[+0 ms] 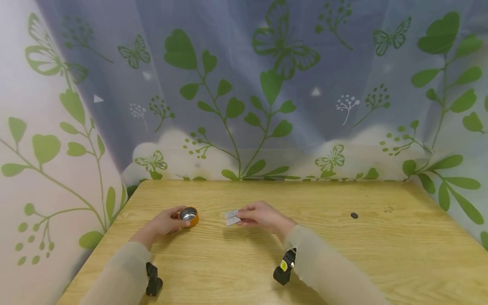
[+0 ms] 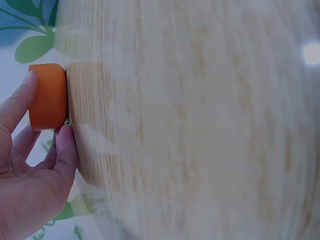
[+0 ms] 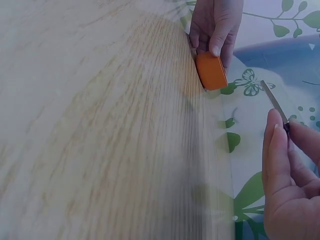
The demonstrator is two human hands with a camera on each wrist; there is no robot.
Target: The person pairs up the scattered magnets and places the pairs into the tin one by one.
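Observation:
A small orange cup (image 1: pixel 193 219) with a shiny metal inside stands upright, its opening facing up. My left hand (image 1: pixel 166 222) holds it from the left, thumb at the near side and fingers round the far side. In the left wrist view the cup (image 2: pixel 48 96) shows its plain orange wall, with the thumb at the rim. To the right of it, my right hand (image 1: pixel 263 217) pinches a thin flat silver-grey piece (image 1: pixel 231 217) with a dark line across its middle. Seen edge-on in the right wrist view, this piece (image 3: pixel 274 102) looks narrow, with a dark bit at the fingertips.
A small dark round disc (image 1: pixel 354 215) lies on the wooden table (image 1: pixel 228 271) off to the right. Behind the table's back edge hangs a curtain (image 1: pixel 244 106) printed with green leaves and butterflies. Black cameras are strapped to both wrists.

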